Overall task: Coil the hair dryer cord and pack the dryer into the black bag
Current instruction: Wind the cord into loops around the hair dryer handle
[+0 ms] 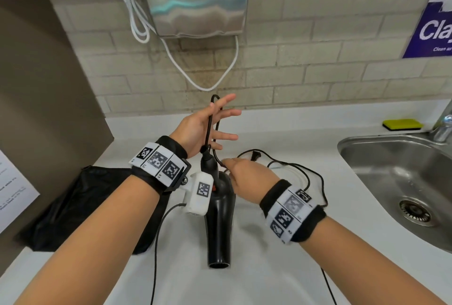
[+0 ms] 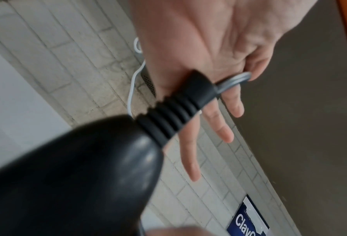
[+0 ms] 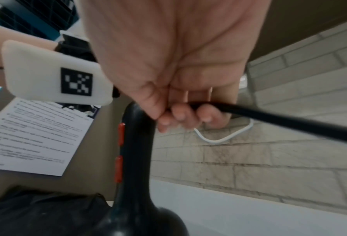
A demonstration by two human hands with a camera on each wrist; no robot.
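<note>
Our left hand (image 1: pixel 198 126), fingers spread above the hair dryer (image 1: pixel 220 226), carries a loop of cord (image 1: pixel 208 131); our right hand (image 1: pixel 247 175) pinches the cord beside its handle. We should feed even, unkinked loops. The black bag (image 1: pixel 80 207) lies left of it.

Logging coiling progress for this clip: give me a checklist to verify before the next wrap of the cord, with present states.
1. Right hand grips cord: ok, fingers curled round it.
2. Loop on left hand: ok, draped there, fingers spread.
3. Plug free: ok, lies loose on the counter.
4. Rest of cord untangled: cannot tell, strands overlap on the counter.
5. Black bag open: cannot tell, mouth not visible.
6. Hair dryer steady: ok, barrel rests on the counter.
</note>
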